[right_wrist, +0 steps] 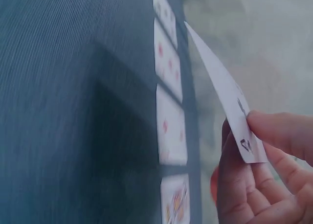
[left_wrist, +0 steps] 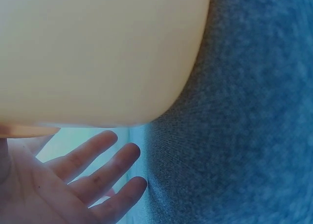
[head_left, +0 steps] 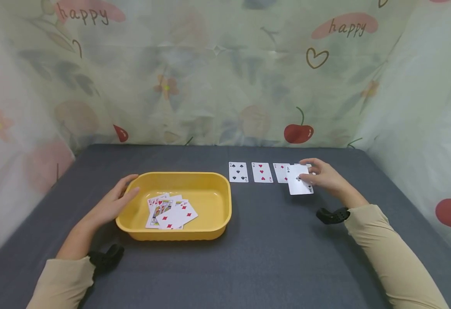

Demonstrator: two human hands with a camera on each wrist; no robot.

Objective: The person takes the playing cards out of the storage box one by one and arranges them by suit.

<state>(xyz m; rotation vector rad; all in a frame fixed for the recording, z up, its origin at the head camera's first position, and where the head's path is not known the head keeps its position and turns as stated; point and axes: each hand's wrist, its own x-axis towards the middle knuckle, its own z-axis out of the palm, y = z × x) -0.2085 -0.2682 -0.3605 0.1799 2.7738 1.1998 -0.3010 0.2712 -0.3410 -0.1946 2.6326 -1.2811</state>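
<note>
My right hand [head_left: 320, 175] pinches an ace of clubs [head_left: 298, 182] between thumb and fingers. That card is held raised and tilted over the right end of a card row; in the right wrist view the ace [right_wrist: 230, 94] shows nearly edge-on. Beneath it lies a face card [right_wrist: 175, 199], mostly hidden in the head view, beside a diamonds card [head_left: 281, 171]. At the left end of a yellow basin [head_left: 227, 214], my left hand [head_left: 111, 201] rests with its thumb over the rim. Its other fingers [left_wrist: 105, 177] are straight and spread outside the wall.
Farther left in the row lie a hearts card [head_left: 262, 172] and a spades card [head_left: 238, 172]. Inside the basin several overlapping cards [head_left: 171, 213] lie face up, a diamonds card on top. A dark grey cloth [head_left: 264, 257] covers the table; a patterned curtain [head_left: 217, 86] hangs behind.
</note>
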